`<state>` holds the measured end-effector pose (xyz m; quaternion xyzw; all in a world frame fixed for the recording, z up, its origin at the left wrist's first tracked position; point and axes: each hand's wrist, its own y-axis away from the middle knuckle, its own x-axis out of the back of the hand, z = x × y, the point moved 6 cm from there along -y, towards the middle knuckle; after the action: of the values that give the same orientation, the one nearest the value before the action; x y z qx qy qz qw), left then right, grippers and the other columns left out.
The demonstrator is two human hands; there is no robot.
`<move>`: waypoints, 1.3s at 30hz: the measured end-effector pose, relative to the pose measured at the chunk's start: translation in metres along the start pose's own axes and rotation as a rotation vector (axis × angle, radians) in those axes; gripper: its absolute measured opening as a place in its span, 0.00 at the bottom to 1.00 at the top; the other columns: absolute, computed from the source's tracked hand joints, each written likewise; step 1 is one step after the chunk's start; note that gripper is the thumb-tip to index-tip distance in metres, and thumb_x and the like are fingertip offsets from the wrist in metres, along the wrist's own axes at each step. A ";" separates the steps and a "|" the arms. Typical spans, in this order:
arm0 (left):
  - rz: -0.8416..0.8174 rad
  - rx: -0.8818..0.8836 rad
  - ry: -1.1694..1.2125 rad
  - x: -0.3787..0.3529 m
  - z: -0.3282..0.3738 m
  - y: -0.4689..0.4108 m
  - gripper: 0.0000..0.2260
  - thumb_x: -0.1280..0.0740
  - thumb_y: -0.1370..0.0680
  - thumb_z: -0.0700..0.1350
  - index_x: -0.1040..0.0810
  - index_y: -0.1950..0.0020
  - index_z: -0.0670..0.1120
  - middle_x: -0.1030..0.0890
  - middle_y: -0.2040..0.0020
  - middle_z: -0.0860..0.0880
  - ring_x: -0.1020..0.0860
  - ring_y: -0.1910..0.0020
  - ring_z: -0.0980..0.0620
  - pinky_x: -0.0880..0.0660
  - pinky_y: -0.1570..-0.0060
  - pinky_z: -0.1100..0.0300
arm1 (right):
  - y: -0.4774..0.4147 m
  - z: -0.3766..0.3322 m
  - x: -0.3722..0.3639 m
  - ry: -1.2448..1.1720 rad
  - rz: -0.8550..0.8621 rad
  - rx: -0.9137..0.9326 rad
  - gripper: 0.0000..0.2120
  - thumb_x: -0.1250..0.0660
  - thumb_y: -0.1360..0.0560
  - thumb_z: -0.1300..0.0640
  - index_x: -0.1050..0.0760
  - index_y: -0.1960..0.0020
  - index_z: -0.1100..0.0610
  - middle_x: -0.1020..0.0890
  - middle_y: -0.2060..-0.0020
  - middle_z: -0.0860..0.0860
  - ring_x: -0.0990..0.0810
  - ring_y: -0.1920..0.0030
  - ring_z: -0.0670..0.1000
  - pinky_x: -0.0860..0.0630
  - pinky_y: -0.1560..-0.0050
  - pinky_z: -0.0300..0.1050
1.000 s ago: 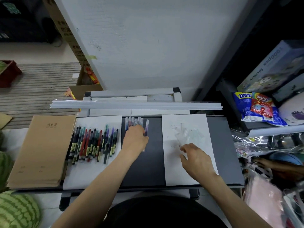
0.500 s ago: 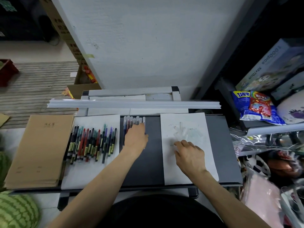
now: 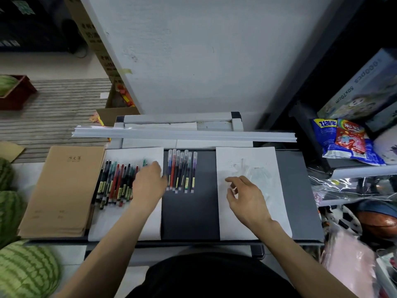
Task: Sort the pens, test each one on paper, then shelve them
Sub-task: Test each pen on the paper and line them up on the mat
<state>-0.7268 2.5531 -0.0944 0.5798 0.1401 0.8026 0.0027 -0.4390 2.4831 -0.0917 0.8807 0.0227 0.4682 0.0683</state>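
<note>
Several colored pens (image 3: pixel 116 182) lie side by side on a white sheet (image 3: pixel 129 222) at the left of the grey table (image 3: pixel 298 201). My left hand (image 3: pixel 148 183) rests over the right end of that row, palm down; whether it grips a pen is hidden. A second row of several capped pens (image 3: pixel 182 171) lies on the dark mat (image 3: pixel 189 211) in the middle. My right hand (image 3: pixel 247 196) hovers over the right test sheet (image 3: pixel 272 164), fingers loosely apart, holding nothing. Faint scribbles and clear wrappers lie on that sheet.
A stack of brown notebooks (image 3: pixel 62 190) sits at the table's left. A long white rail (image 3: pixel 184 133) runs along the back edge. Watermelons (image 3: pixel 25 272) lie at the lower left. Shelves at the right hold snack bags (image 3: pixel 343 138) and boxes.
My left hand moved left from the middle pen row to the pens on the left sheet. My right hand lifted slightly off the test sheet and opened its fingers.
</note>
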 end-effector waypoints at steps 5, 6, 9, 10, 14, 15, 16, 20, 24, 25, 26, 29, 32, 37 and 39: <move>-0.029 0.041 -0.074 -0.004 -0.020 -0.001 0.03 0.32 0.22 0.38 0.26 0.52 0.43 0.24 0.58 0.45 0.24 0.61 0.42 0.28 0.65 0.52 | 0.002 -0.010 0.000 -0.256 0.009 -0.024 0.14 0.35 0.18 0.59 0.20 0.35 0.48 0.20 0.48 0.43 0.20 0.56 0.43 0.26 0.52 0.29; -0.029 0.042 -0.082 -0.005 -0.021 -0.001 0.04 0.32 0.22 0.38 0.26 0.52 0.42 0.24 0.59 0.45 0.25 0.62 0.43 0.29 0.65 0.52 | 0.003 -0.011 0.000 -0.291 0.012 -0.036 0.13 0.35 0.18 0.58 0.20 0.36 0.47 0.20 0.49 0.43 0.19 0.57 0.43 0.25 0.53 0.30; -0.016 0.042 -0.127 -0.004 -0.021 -0.001 0.10 0.31 0.22 0.39 0.30 0.61 0.44 0.24 0.63 0.46 0.24 0.66 0.44 0.29 0.70 0.54 | 0.004 -0.010 0.001 -0.434 0.005 -0.132 0.12 0.36 0.17 0.57 0.19 0.38 0.46 0.17 0.54 0.44 0.16 0.57 0.44 0.23 0.57 0.34; -0.023 0.044 -0.150 -0.003 -0.021 0.000 0.13 0.30 0.23 0.40 0.31 0.64 0.44 0.24 0.65 0.46 0.23 0.67 0.44 0.28 0.70 0.55 | 0.004 -0.010 0.001 -0.500 -0.006 -0.179 0.11 0.36 0.17 0.58 0.19 0.39 0.46 0.16 0.55 0.45 0.15 0.58 0.45 0.23 0.60 0.34; -0.081 0.072 -0.161 -0.002 -0.020 0.000 0.12 0.30 0.25 0.42 0.28 0.67 0.43 0.22 0.68 0.45 0.21 0.70 0.45 0.25 0.73 0.56 | 0.003 -0.008 -0.002 -0.665 -0.054 -0.307 0.10 0.35 0.17 0.59 0.18 0.41 0.48 0.15 0.53 0.47 0.13 0.59 0.46 0.19 0.50 0.40; -0.092 0.078 -0.151 -0.001 -0.020 0.000 0.11 0.29 0.26 0.42 0.26 0.67 0.43 0.21 0.69 0.45 0.21 0.70 0.45 0.22 0.72 0.55 | 0.003 -0.007 -0.004 -0.711 -0.066 -0.333 0.10 0.34 0.18 0.60 0.18 0.41 0.49 0.15 0.53 0.49 0.13 0.59 0.48 0.18 0.46 0.45; -0.100 0.083 -0.137 -0.001 -0.020 0.000 0.10 0.29 0.27 0.42 0.25 0.66 0.42 0.21 0.69 0.45 0.21 0.71 0.45 0.21 0.72 0.55 | 0.004 -0.006 -0.006 -0.757 -0.076 -0.361 0.10 0.34 0.18 0.61 0.18 0.41 0.50 0.14 0.53 0.50 0.12 0.59 0.50 0.17 0.44 0.48; -0.119 0.124 -0.125 0.000 -0.018 0.000 0.08 0.29 0.30 0.39 0.27 0.63 0.42 0.22 0.66 0.46 0.23 0.70 0.47 0.26 0.73 0.59 | 0.006 -0.004 -0.010 -0.881 -0.100 -0.426 0.10 0.33 0.19 0.63 0.18 0.42 0.52 0.13 0.55 0.53 0.13 0.58 0.54 0.18 0.44 0.50; -0.123 0.147 -0.119 -0.001 -0.018 -0.001 0.09 0.29 0.29 0.37 0.28 0.63 0.42 0.23 0.65 0.45 0.24 0.70 0.47 0.29 0.72 0.59 | 0.010 -0.004 -0.011 -0.926 -0.138 -0.447 0.10 0.32 0.19 0.64 0.18 0.41 0.53 0.13 0.54 0.54 0.14 0.60 0.52 0.18 0.44 0.48; -0.113 0.145 -0.111 -0.001 -0.018 0.000 0.08 0.29 0.29 0.38 0.29 0.62 0.42 0.23 0.65 0.45 0.25 0.70 0.47 0.29 0.72 0.59 | 0.011 -0.005 -0.011 -0.931 -0.144 -0.446 0.10 0.31 0.19 0.64 0.18 0.41 0.53 0.13 0.54 0.54 0.15 0.60 0.52 0.19 0.45 0.48; -0.098 0.138 -0.108 -0.001 -0.018 0.002 0.08 0.30 0.27 0.39 0.29 0.62 0.43 0.24 0.65 0.46 0.26 0.70 0.47 0.30 0.72 0.59 | 0.012 -0.007 -0.010 -0.934 -0.147 -0.443 0.10 0.31 0.20 0.63 0.17 0.42 0.53 0.13 0.55 0.54 0.16 0.61 0.51 0.19 0.46 0.48; -0.059 0.110 -0.084 -0.001 -0.018 0.008 0.10 0.33 0.24 0.44 0.29 0.62 0.42 0.25 0.63 0.45 0.27 0.69 0.47 0.34 0.71 0.58 | 0.014 -0.007 -0.008 -0.929 -0.146 -0.444 0.08 0.32 0.18 0.62 0.16 0.44 0.54 0.16 0.62 0.53 0.23 0.65 0.50 0.21 0.52 0.48; -0.003 0.061 -0.008 0.002 -0.014 0.019 0.12 0.37 0.21 0.45 0.28 0.62 0.42 0.26 0.61 0.46 0.26 0.66 0.45 0.31 0.67 0.54 | 0.014 -0.004 -0.009 -0.967 -0.148 -0.494 0.07 0.32 0.19 0.60 0.16 0.44 0.55 0.22 0.66 0.52 0.29 0.66 0.51 0.27 0.57 0.46; -0.060 -0.077 0.290 0.010 0.016 0.043 0.10 0.41 0.16 0.43 0.25 0.56 0.48 0.22 0.63 0.47 0.25 0.67 0.49 0.33 0.70 0.57 | 0.013 -0.008 -0.008 -1.247 -0.135 -0.583 0.03 0.28 0.22 0.65 0.16 0.50 0.64 0.29 0.65 0.53 0.36 0.68 0.50 0.35 0.65 0.43; -0.189 -0.106 0.468 0.002 0.028 0.054 0.10 0.41 0.15 0.42 0.22 0.51 0.50 0.21 0.66 0.48 0.29 0.72 0.53 0.35 0.73 0.61 | 0.013 -0.011 -0.007 -1.356 -0.169 -0.600 0.05 0.28 0.22 0.66 0.16 0.48 0.66 0.29 0.64 0.53 0.36 0.68 0.50 0.33 0.65 0.41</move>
<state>-0.6927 2.5074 -0.0719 0.3617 0.1483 0.9173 0.0757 -0.4525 2.4708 -0.0898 0.9151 -0.0855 -0.1983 0.3405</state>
